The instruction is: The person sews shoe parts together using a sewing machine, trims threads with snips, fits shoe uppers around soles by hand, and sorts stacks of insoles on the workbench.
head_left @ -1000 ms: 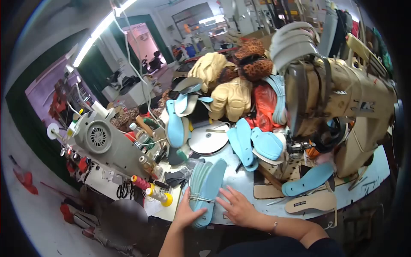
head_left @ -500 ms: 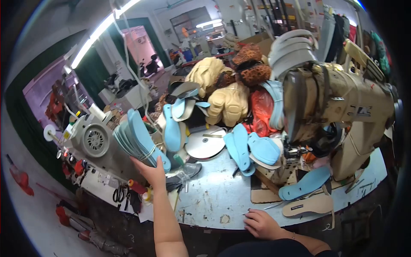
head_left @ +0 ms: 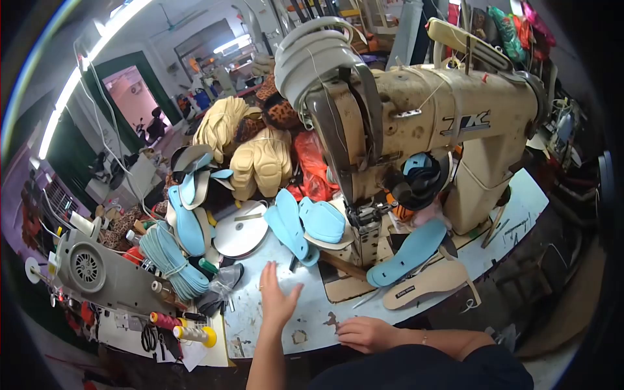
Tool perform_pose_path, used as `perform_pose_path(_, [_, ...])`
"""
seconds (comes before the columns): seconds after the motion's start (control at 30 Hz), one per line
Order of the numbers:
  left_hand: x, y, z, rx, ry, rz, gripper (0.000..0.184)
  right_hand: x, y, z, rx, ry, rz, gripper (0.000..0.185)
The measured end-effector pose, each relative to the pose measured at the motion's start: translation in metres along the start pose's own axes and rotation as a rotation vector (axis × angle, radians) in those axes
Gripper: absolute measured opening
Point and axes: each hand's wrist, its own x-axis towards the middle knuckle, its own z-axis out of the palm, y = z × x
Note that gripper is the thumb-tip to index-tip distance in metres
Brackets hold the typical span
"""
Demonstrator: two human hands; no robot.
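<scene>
My left hand (head_left: pixel 278 300) is over the pale tabletop with its fingers apart and nothing in it. My right hand (head_left: pixel 366 334) rests by the table's front edge, fingers together and bent, with no object visible in it. A tied bundle of blue insoles (head_left: pixel 174 260) lies at the left, beside the grey machine. Ahead of my left hand are loose blue insoles (head_left: pixel 286 224) and a stack of blue pieces (head_left: pixel 323 221). To the right, a blue insole (head_left: pixel 409 253) lies by a beige insole (head_left: pixel 426 286) with a dark label.
A large beige sewing machine (head_left: pixel 416 117) stands at the right. The grey machine (head_left: pixel 97 266), thread spools (head_left: pixel 195 335) and scissors (head_left: pixel 149 338) are at the left. Behind lie a white disc (head_left: pixel 239 231), beige padded pieces (head_left: pixel 262 162) and a red bag (head_left: pixel 312 166).
The tied insole bundle went from the table's front to the left side, and my left hand let it go and came back to the middle. The view has turned right.
</scene>
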Motion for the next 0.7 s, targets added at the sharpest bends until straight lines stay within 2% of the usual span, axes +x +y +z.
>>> perform_pose_path(0.03, [0.007,0.006,0.003,0.065,-0.061,0.048,0.080,-0.005,-0.002,-0.006,-0.008,0.000,-0.011,0.018])
perform_pose_path(0.1, [0.027,-0.001,0.014,0.097,-0.080,0.069,0.078,-0.027,-0.011,-0.020,-0.097,0.113,0.178,0.016])
perform_pose_path(0.17, [0.055,-0.024,0.032,-0.500,-0.116,-0.332,0.076,-0.044,-0.022,-0.036,-0.149,0.187,0.244,0.015])
perform_pose_path(0.2, [0.067,-0.008,0.022,-0.671,-0.081,-0.458,0.079,-0.051,-0.024,-0.043,-0.196,0.264,0.313,0.015])
perform_pose_path(0.23, [0.084,-0.028,0.034,-0.760,-0.033,-0.577,0.084,-0.058,-0.024,-0.046,-0.214,0.272,0.304,0.015])
perform_pose_path(0.3, [0.102,-0.038,0.051,-0.881,0.031,-0.682,0.088,-0.073,-0.022,-0.048,-0.267,0.361,0.409,0.017])
perform_pose_path(0.33, [0.109,-0.039,0.055,-0.878,-0.029,-0.691,0.095,-0.081,-0.015,-0.043,-0.296,0.397,0.398,0.018])
perform_pose_path(0.37, [0.113,-0.042,0.057,-0.891,-0.132,-0.604,0.091,-0.085,-0.010,-0.038,-0.319,0.414,0.400,0.018])
perform_pose_path(0.43, [0.109,-0.025,0.066,-0.905,0.091,-0.608,0.081,-0.091,-0.003,-0.029,-0.492,0.399,0.326,0.020])
perform_pose_path(0.5, [0.107,-0.044,0.074,-1.100,0.017,-0.495,0.072,-0.095,0.000,-0.019,-0.620,0.418,0.267,0.022])
perform_pose_path(0.53, [0.105,-0.042,0.075,-1.104,0.062,-0.473,0.063,-0.094,0.001,-0.018,-0.656,0.406,0.234,0.022])
perform_pose_path(0.57, [0.105,-0.048,0.076,-1.106,0.055,-0.463,0.063,-0.093,0.002,-0.017,-0.687,0.390,0.200,0.023])
perform_pose_path(0.67, [0.105,-0.059,0.060,-1.222,0.205,-0.528,0.046,-0.096,0.007,-0.016,-0.691,0.395,0.169,0.024])
perform_pose_path(0.7, [0.101,-0.057,0.049,-1.222,0.205,-0.530,0.046,-0.096,0.007,-0.016,-0.683,0.391,0.150,0.024])
